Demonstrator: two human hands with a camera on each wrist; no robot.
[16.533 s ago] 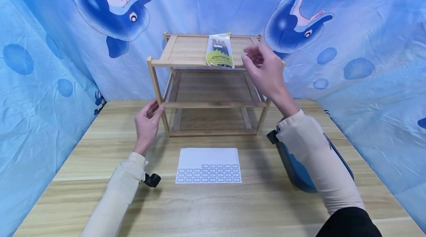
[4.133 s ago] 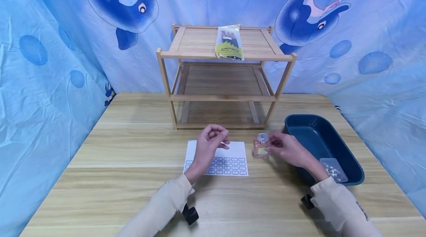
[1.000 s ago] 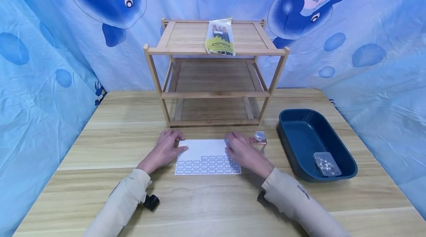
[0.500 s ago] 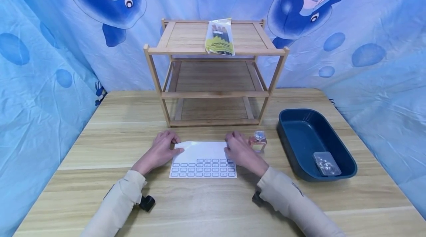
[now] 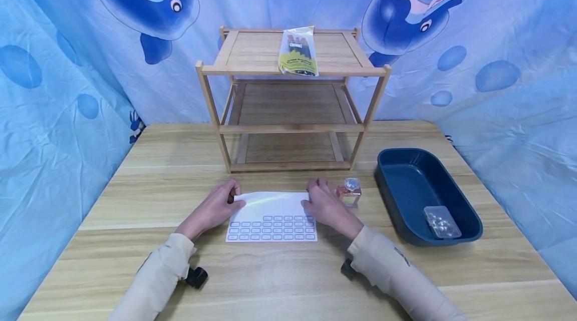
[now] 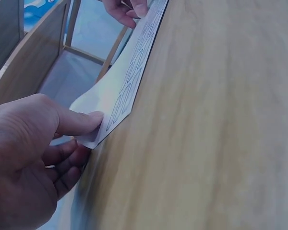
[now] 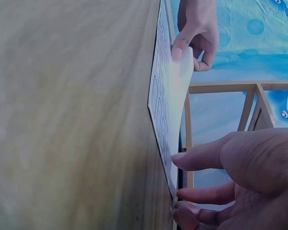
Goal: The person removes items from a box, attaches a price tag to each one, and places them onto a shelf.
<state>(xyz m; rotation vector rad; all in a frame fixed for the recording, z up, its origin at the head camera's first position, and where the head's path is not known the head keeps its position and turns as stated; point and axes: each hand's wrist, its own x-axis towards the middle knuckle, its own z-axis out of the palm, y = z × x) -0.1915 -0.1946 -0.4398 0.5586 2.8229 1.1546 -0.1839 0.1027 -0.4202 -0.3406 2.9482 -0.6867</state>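
Note:
A white sheet (image 5: pixel 270 206), printed with rows of small blue outlined boxes, lies in front of the rack, its far edge raised a little. My left hand (image 5: pixel 211 211) pinches its far left corner; in the left wrist view the thumb (image 6: pixel 84 123) presses on top and fingers curl beneath, bending the corner up. At the far right corner, my right hand (image 5: pixel 328 207) pinches the sheet between thumb (image 7: pixel 199 157) and fingers. Just right of that hand stands a square pinkish glass bottle (image 5: pixel 349 196) with a clear faceted stopper, like a perfume bottle.
Behind the sheet stands a three-tier wooden rack (image 5: pixel 293 128), with a yellow-and-clear packet (image 5: pixel 298 53) of brushes on top. A dark blue bin (image 5: pixel 392 201) at the right holds a clear plastic box (image 5: pixel 443 222) of small shiny pieces. Blue dolphin-print curtains surround the table.
Over the last second the sheet has slid left and slightly toward me, its far edge lifting. Earlier, my right hand held the bottle; before that, my left hand was at the rack.

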